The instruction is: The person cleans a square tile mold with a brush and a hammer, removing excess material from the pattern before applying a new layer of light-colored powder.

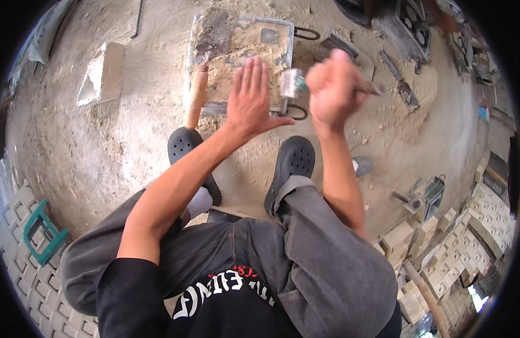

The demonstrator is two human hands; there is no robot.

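Note:
My left hand is stretched out flat, palm down, over the near part of a metal frame mould covered in tan sandy powder. Its fingers lie side by side and the thumb points right. My right hand, blurred by motion, is closed round the handle of a brush. The brush's pale head points left, just above the mould's right edge, with a green band near my fist. A wooden handle leans along the mould's left side. Wire loops stick out on the mould's right.
A pale hollow block stands at the left. To the right lie a dusty trowel and a metal block. Stacked pale blocks fill the lower right, near a green-framed tool. A green plastic handle sits at the lower left.

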